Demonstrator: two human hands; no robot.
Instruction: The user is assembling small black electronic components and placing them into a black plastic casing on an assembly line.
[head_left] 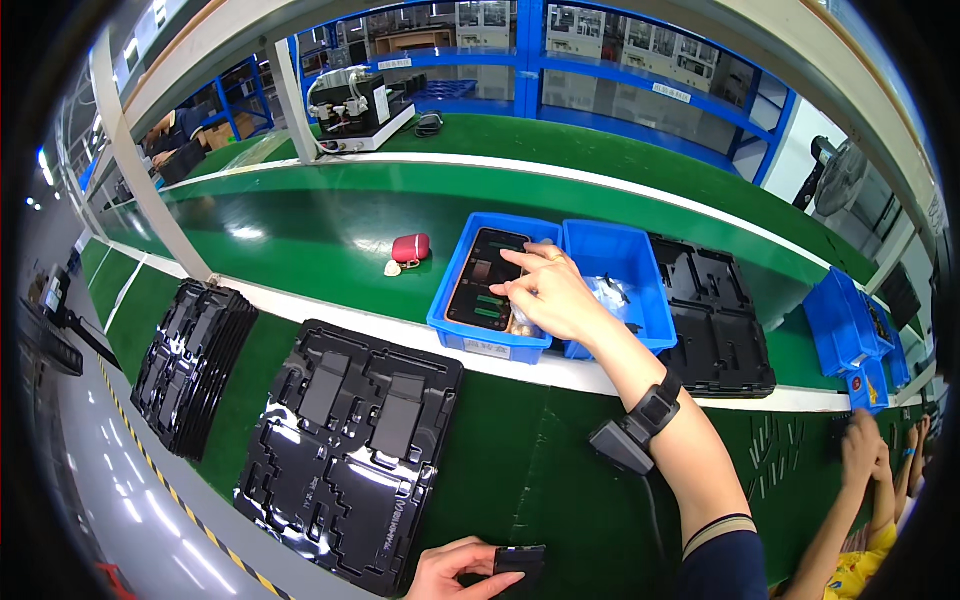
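Note:
My right hand [550, 288] reaches over a smartphone [484, 278] with a lit screen, its fingers spread and a fingertip at the glass. The phone leans inside a blue bin [487, 347], on top of small items that are mostly hidden. A dark band with a small device [654, 408] circles my right wrist. At the lower edge, my left hand [455, 572] pinches a small flat black rectangular part [522, 560] between thumb and fingers, above the green mat. Left of it lies a glossy black moulded tray [350, 450] holding two dark blocks in its pockets.
A second blue bin [645, 310] holds clear bags, beside stacked black trays [712, 315]. More trays [190, 365] are stacked at left. A red earphone case [411, 248] lies on the green belt. At right, co-workers' hands [862, 450] work near thin strips and blue bins [840, 320].

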